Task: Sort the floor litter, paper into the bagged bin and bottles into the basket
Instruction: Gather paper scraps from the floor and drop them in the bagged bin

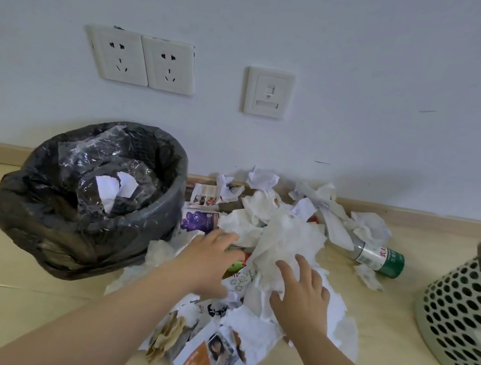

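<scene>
**Both hands on the paper heap**

Nearest lies an orange leaflet point(212, 357) at the near edge of the litter. Beyond it the right hand point(300, 298) rests, fingers spread, on a crumpled white tissue point(283, 244); the left hand point(209, 262) is spread flat over the paper just left. A plastic bottle point(372, 256) lies on its side at far right, long axis running left-right, green base pointing right toward the perforated basket point(459, 323). At far left stands the black-bagged bin point(86, 198).
</scene>
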A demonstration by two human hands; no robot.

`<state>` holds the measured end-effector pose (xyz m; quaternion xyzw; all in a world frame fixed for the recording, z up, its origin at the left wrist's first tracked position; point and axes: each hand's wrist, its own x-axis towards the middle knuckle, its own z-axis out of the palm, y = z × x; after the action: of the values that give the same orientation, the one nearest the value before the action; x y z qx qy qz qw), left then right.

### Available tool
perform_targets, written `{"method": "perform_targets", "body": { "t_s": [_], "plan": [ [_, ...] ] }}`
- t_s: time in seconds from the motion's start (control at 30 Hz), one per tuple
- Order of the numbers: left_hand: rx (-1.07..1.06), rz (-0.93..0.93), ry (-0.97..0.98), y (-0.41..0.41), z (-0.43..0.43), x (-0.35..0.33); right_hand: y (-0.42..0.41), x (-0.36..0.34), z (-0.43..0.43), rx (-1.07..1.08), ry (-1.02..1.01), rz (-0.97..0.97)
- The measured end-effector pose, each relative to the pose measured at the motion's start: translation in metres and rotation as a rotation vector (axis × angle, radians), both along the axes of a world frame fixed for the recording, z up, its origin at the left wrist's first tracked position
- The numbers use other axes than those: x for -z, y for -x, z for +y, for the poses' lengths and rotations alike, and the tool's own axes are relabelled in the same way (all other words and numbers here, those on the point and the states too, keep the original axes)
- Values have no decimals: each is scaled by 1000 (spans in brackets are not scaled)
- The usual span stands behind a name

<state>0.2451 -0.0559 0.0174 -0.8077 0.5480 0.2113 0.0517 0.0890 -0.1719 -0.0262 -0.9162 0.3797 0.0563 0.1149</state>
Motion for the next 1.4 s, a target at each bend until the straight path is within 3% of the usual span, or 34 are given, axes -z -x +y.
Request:
{"method": "perform_targets", "body": {
  "t_s": [0.07,0.13,0.23,0.3,0.4,0.47,0.57,0.7,0.87,0.97,1.03,1.07,1.13,1.2,1.23,1.3,1.4],
  "plan": [
    [-39,23,-122,2,10,25,7,6,-3,38,-64,38],
    [-133,82,-120,4,15,40,8,9,-7,133,-157,-13],
    [-348,242,124,10,2,45,-7,5,-20,412,-405,-402],
    [-554,457,316,14,-16,42,-27,-2,-30,551,-564,-665],
    [-813,833,451,19,-38,34,-48,-4,-37,653,-688,-729],
    [-824,928,461,23,-45,31,-52,1,-33,702,-771,-669],
    [-822,962,444,25,-46,32,-48,8,-28,614,-815,-517],
    [-882,1012,432,21,-41,36,-41,7,-23,493,-891,-497],
    [-912,781,458,13,-37,45,-36,1,-19,435,-1048,-495],
    [-1012,758,566,4,-36,45,-38,1,-22,502,-1029,-549],
    [-1100,807,613,-4,-36,39,-40,1,-28,573,-902,-600],
    [-1196,879,625,-10,-35,34,-42,0,-31,591,-806,-607],
    [-1412,1247,569,-22,-33,25,-48,1,-40,592,-657,-627],
    [-1482,1593,517,-32,-29,17,-57,3,-50,584,-645,-631],
    [-1470,1634,526,-36,-28,15,-62,4,-53,573,-657,-612],
    [-1452,1502,574,-40,-29,16,-72,2,-54,527,-672,-491],
    [-1506,1023,749,-43,-33,15,-81,8,-52,421,-653,-275]
  ]
}}
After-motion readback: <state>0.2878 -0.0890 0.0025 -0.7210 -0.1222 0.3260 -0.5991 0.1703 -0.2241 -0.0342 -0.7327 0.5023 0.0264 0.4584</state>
